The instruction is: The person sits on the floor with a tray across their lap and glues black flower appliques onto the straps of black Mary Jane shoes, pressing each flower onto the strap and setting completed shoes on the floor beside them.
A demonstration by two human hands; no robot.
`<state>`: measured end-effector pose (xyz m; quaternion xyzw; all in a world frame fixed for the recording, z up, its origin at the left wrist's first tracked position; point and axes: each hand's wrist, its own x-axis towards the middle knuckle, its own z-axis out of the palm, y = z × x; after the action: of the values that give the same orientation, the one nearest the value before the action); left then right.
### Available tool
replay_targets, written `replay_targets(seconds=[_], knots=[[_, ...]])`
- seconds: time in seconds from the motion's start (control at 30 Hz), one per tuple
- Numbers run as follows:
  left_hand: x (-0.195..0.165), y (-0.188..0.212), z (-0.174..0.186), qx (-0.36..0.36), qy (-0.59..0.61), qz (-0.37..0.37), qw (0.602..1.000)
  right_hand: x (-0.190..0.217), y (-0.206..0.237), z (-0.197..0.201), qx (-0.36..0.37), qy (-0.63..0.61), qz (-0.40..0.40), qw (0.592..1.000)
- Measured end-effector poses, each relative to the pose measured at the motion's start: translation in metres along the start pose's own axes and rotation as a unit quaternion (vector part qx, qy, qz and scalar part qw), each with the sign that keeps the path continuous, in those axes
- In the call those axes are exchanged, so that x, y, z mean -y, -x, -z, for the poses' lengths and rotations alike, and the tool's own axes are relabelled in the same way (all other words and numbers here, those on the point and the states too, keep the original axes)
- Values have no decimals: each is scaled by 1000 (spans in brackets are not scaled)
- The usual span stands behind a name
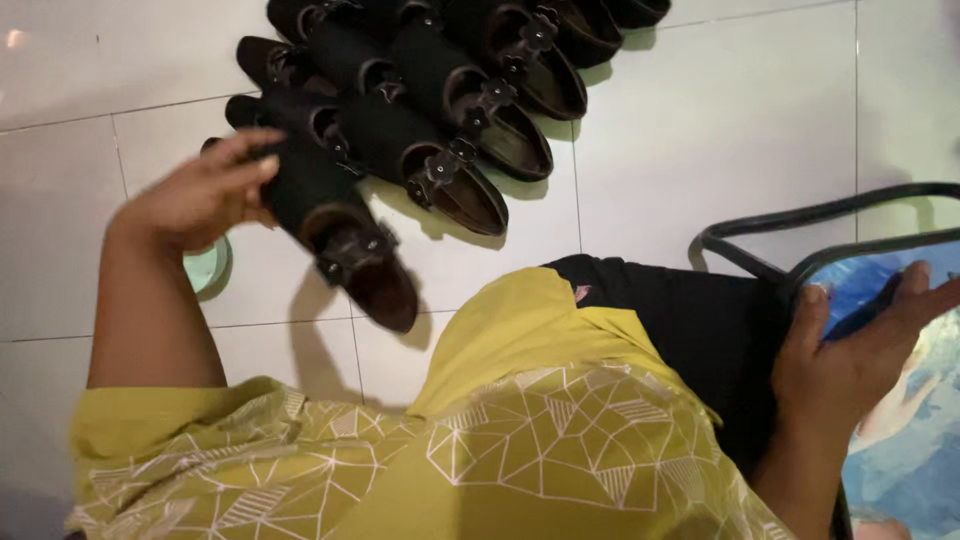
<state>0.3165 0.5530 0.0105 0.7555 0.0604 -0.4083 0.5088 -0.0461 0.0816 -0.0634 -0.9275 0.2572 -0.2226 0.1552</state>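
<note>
Closest to the lens is the yellow blouse with a white web of lines (pixel 520 450), bunched over the person's black-clad lap (pixel 690 330). The left hand (pixel 200 195) is clenched on the heel end of a black strapped shoe with a dark brown toe and a metal buckle (pixel 345 245), fingers curled over its back; the shoe points down and away from that grip and seems to lie on or just above the white tiled floor (pixel 700 130). Just beyond the grip, a row of matching black buckled shoes (pixel 450 100) lies packed side by side, the nearest one touching or almost touching the held shoe. Pulled sideways, it could drag its neighbour and upset the row. Just under the wrist a pale green round thing (pixel 207 268) peeks out, easily knocked. The right hand (pixel 850 350) cups a dark phone (pixel 862 305) loosely, fingers spread rather than clamped, over a bag with black handles and a blue printed side (pixel 900 440); with attention on the shoes, the phone might well slip.
</note>
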Motion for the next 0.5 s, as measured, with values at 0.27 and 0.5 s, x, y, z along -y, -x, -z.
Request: replay_targets(seconds=[0.27,0.5], knots=[[60,5,8,-88,195,41,976,14,-3,0,-12,-2,0,1000],[54,-15,27,-98,275,-30,956,21,-2,-2,-25,0,-5,1000]])
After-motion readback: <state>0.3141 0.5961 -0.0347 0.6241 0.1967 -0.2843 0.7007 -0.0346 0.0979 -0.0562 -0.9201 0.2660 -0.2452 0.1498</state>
